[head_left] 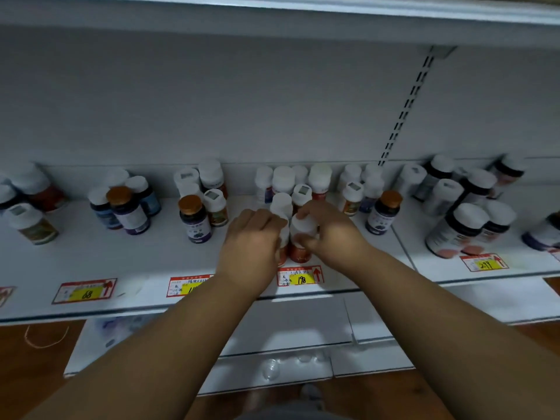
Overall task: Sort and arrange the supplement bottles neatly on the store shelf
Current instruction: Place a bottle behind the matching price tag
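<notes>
Two white-capped bottles with red labels stand side by side near the front of the white shelf. My right hand grips the right red bottle around its cap. My left hand wraps around the left red bottle, which is mostly hidden behind the fingers. More white-capped bottles cluster right behind them at the shelf's back.
Dark bottles with copper caps flank my hands. Other groups of bottles stand at far left and far right. Price tags line the front edge. A lower shelf and brown floor lie below.
</notes>
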A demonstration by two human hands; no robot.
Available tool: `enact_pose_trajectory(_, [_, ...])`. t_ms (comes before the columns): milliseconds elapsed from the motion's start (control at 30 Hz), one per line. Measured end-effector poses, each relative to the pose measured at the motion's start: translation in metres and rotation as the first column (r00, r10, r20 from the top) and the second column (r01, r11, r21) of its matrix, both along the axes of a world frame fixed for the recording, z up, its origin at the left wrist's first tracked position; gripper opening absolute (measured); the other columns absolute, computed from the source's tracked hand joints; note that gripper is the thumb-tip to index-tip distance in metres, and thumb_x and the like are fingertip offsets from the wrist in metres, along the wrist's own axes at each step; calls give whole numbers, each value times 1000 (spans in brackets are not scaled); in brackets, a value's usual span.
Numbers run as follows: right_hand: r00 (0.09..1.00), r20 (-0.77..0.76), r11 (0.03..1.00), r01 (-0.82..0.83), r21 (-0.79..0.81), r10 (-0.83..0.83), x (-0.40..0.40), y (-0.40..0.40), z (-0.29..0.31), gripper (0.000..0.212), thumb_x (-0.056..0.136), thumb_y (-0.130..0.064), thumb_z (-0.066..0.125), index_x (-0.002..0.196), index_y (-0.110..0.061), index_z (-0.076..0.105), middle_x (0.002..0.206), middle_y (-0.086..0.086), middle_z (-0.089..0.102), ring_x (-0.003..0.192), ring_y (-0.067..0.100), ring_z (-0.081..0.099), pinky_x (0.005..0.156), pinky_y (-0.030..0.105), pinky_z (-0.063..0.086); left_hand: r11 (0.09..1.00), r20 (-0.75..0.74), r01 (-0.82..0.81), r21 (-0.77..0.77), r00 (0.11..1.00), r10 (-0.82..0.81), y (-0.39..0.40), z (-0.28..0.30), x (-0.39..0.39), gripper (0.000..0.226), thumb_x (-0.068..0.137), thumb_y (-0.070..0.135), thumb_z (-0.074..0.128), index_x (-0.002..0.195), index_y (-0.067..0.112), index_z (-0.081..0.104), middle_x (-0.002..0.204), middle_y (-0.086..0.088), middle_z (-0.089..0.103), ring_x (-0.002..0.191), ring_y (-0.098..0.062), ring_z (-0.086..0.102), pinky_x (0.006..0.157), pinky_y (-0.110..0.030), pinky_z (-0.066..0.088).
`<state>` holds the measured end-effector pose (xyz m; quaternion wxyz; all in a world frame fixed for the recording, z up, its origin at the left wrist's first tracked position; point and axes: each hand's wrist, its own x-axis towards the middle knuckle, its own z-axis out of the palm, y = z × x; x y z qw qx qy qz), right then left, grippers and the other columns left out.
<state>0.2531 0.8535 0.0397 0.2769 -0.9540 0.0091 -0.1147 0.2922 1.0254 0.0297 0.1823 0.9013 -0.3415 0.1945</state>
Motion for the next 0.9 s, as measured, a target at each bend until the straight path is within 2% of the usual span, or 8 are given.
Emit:
enact_pose_trajectory(200, [997,-61,998,35,-49,-38,-3,2,5,43,81,-22,72,120,-16,54,114,8,56,95,20,51,69,23,30,999,-13,19,51,1000,-18,1,3,0,33,59,8,73,91,14,70,91,-7,64,84,-32,55,69,-37,47])
enact_pose_trajectory(333, [999,-13,999,44,-28,-44,-12,1,11,48,80,-27,70,124,-17,53,122,6,55,109,22,52,84,28,41,999,-33,29,14,999,-28,-1,14,-4,39,64,15,74,102,13,68,100,-9,63,92,-33,56,77,-39,48])
enact_pose_trajectory(400, [998,26,998,60,-35,-60,-21,-3,18,47,80,-31,68,124,-21,54,124,3,54,112,19,52,90,33,46,999,-31,36,-20,999,-37,-6,22,-10,39,67,18,73,105,15,67,101,-8,63,94,-32,56,80,-39,47])
enact_pose_trajectory(433, [996,54,996,78,-32,-76,-28,-6,22,44,82,-31,68,123,-22,54,124,2,54,112,16,52,92,32,46,998,-24,46,-37,999,-47,-10,26,-14,39,68,20,72,106,16,66,101,-7,63,94,-31,56,81,-39,46])
enact_pose_trajectory(533, [977,166,991,136,2,-134,-52,-24,35,37,84,-27,68,119,-20,58,118,-1,55,105,7,48,89,22,40,990,-8,92,-109,996,-93,-28,33,-30,37,71,22,72,108,17,65,102,-6,62,96,-28,54,82,-38,46])
enact_pose_trajectory(667, [942,247,973,229,18,-227,-92,-72,44,25,83,-23,69,107,-19,61,106,-2,54,98,9,51,82,19,40,975,-34,161,-152,985,-168,-72,31,-59,35,76,25,65,110,19,63,105,-3,60,97,-26,54,83,-39,47])
enact_pose_trajectory(767, [920,279,959,284,6,-274,-128,-120,48,26,85,-23,68,110,-18,61,107,-6,53,98,4,48,84,18,39,960,-62,220,-174,970,-234,-122,27,-84,34,76,28,63,109,20,62,105,-1,59,98,-23,52,83,-36,45])
enact_pose_trajectory(900, [909,280,949,314,29,-310,-175,-193,57,23,85,-22,67,107,-20,60,106,-7,53,88,-3,49,76,12,39,941,-138,227,-250,954,-267,-203,25,-128,32,80,30,59,111,21,62,107,2,59,102,-19,52,84,-31,42])
